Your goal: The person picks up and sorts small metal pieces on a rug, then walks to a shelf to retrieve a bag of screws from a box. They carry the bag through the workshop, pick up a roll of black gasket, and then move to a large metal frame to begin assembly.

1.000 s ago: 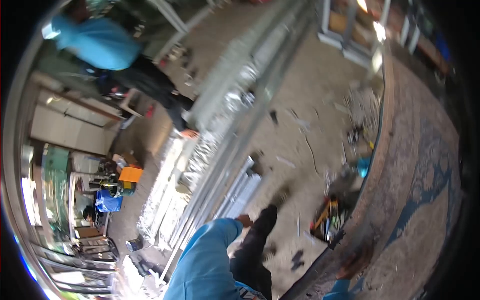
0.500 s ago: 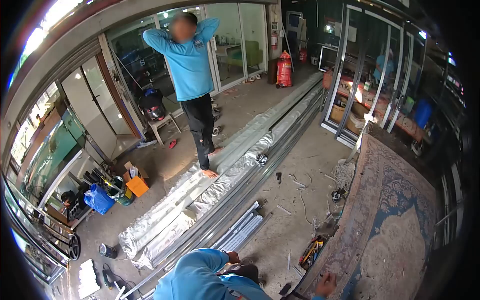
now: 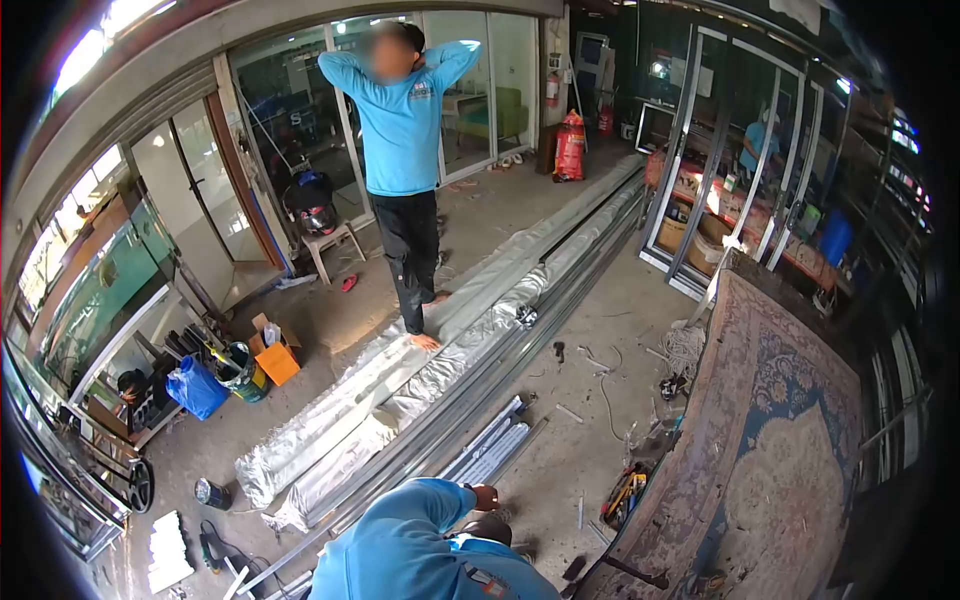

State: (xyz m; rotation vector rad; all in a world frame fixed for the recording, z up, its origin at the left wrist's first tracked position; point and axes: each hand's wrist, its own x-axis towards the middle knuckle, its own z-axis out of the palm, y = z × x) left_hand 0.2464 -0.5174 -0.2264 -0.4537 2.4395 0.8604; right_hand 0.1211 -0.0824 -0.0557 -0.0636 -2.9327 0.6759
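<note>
My left arm in a blue sleeve (image 3: 400, 535) is bent across the bottom of the view, with a dark band at the wrist. My left hand (image 3: 486, 498) is beside my dark-clothed knee (image 3: 488, 528); its fingers are too small and turned away to make out. My right hand is out of view. A patterned carpet (image 3: 790, 480) covers the surface on my right, and a dark bar-like piece (image 3: 637, 574) lies at its near edge. Beside the carpet stands a tray of hand tools (image 3: 625, 496) on the floor.
Long wrapped profiles (image 3: 400, 385) and bare metal bars (image 3: 470, 400) run diagonally over the floor. A person in a blue shirt (image 3: 402, 140) stands barefoot by them, hands behind the head. Glass-panelled frames (image 3: 690, 150) stand at right; a cable (image 3: 610, 400) trails on the floor.
My right hand, over the carpet's near edge before, has left the view. The dark bar-like piece now shows there. My left hand stays near my knee, and the view has shifted slightly.
</note>
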